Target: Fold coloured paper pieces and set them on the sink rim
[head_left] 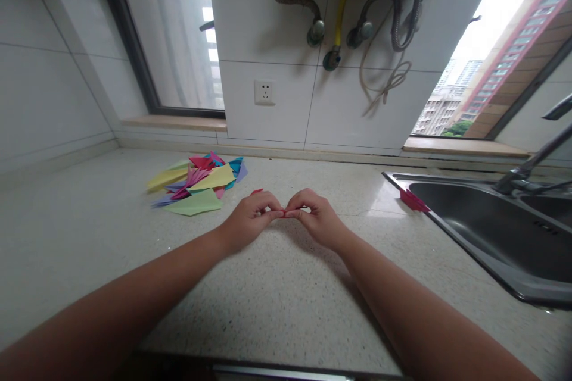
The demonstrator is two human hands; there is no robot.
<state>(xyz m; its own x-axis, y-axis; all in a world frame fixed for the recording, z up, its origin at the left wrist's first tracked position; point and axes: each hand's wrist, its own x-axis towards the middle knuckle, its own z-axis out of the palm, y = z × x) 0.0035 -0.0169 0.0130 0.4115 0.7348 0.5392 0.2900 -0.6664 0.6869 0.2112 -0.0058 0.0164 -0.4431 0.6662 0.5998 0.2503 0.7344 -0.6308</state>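
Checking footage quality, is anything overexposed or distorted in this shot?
Head view: sky in the sink-side window blown out white; wide-angle lens bows the tile lines; soft shadow under the right hand on the countertop; red paper mostly hidden by fingers.

A home kitchen: a speckled stone countertop (268,292) runs to a steel sink (491,232) with a tap (534,164), under tiled walls (250,18) carrying a socket (265,93) and several flexible hoses (316,31)

Daylight from the blown-out window (500,24) above the sink (487,232); soft arm shadows on the counter (277,286); edges bend, corners blur
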